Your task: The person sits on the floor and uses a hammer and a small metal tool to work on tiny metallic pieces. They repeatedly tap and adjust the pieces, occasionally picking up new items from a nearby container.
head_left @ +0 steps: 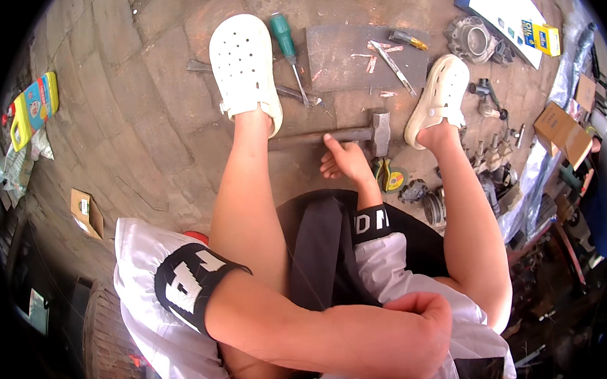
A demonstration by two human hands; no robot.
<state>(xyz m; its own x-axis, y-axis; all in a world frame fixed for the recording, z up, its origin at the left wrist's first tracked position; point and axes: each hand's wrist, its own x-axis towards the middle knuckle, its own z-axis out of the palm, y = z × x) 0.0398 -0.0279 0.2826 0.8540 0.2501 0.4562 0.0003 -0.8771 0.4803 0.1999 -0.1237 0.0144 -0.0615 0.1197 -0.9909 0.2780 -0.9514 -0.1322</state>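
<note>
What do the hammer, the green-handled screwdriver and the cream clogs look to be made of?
Hammer: dull grey head, probably steel from its scuffed faces; brown handle could be wood or metal.
Screwdriver: smooth green grip, likely plastic; shiny shaft suggests metal.
Clogs: matte and perforated, so probably moulded foam or rubber.

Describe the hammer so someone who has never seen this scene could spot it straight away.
Find the two cream clogs on the paved floor, then look between them, slightly lower in the picture. The hammer lies crosswise there, by the right hand. Its blocky metal head sets it apart from the slimmer green-handled screwdriver.
</note>
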